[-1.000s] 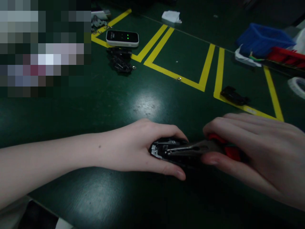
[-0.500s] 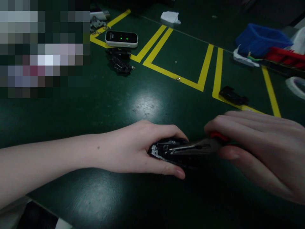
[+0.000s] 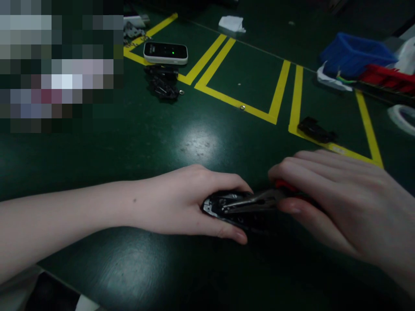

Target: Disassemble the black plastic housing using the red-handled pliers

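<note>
A glossy black plastic part [image 3: 212,206] is gripped in my left hand [image 3: 197,201], thumb along its near side and fingers round its far side. My right hand [image 3: 327,203] is closed round the red handles of long-nose pliers [image 3: 256,201]. The pliers' metal jaws lie over the top of the black part, their tips near its left end. Whether the jaws pinch anything is too dark to tell. The right end of the part fades into shadow below the pliers.
Yellow tape lines [image 3: 238,102] mark the green table [image 3: 129,151]. Black parts [image 3: 164,86] lie beside a white-edged device [image 3: 165,52]; another black part [image 3: 316,129] lies right. Small metal rings [image 3: 242,107], a blue bin [image 3: 356,54], a red tray [image 3: 389,77] and a tape roll [image 3: 403,119] stand beyond.
My right hand and the pliers have moved left, so the jaw tips sit farther along the black part. My left hand has barely shifted. One green light on the device has gone out.
</note>
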The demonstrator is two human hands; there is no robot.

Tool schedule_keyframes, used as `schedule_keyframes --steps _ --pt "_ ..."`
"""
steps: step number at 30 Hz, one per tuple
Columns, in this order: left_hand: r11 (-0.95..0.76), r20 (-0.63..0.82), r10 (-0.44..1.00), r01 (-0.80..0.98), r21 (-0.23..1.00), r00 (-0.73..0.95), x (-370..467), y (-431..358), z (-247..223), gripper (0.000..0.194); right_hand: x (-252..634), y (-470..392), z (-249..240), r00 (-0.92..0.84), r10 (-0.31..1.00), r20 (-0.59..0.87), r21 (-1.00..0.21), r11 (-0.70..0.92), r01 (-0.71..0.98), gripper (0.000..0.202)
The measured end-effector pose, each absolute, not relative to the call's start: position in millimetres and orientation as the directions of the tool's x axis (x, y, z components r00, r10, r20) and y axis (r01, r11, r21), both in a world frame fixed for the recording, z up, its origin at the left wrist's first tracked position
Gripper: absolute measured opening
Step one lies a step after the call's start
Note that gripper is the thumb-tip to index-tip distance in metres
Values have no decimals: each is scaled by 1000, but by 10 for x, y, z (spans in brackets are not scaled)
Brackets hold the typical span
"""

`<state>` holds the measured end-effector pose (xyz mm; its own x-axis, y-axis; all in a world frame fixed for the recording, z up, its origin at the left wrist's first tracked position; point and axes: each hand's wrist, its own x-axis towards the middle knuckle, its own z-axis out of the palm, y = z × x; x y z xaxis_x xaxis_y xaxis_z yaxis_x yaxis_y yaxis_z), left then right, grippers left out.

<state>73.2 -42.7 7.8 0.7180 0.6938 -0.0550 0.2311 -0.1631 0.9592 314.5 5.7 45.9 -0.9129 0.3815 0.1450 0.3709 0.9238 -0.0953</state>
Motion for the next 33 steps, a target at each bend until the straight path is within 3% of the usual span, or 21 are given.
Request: schedule_keyframes --steps 7,18,23,27,33 --pt "-127 -90 693 244 961 715 737 -415 99 36 3231 141 509 -916 376 139 -78 926 369 40" --pt "-182 -67 736 292 939 674 752 -439 89 37 3139 117 398 -905 404 134 -158 910 383 39" --pt "-316 -33 753 405 858 657 739 -413 43 41 3128 142 318 -909 365 202 -62 931 360 40" --pt "-448 65 752 437 780 655 702 -367 -11 45 3146 197 236 -888 369 274 -81 929 361 37" --pt "-596 154 742 536 599 653 613 -271 -49 47 3256 296 100 -881 349 321 7 929 370 29"
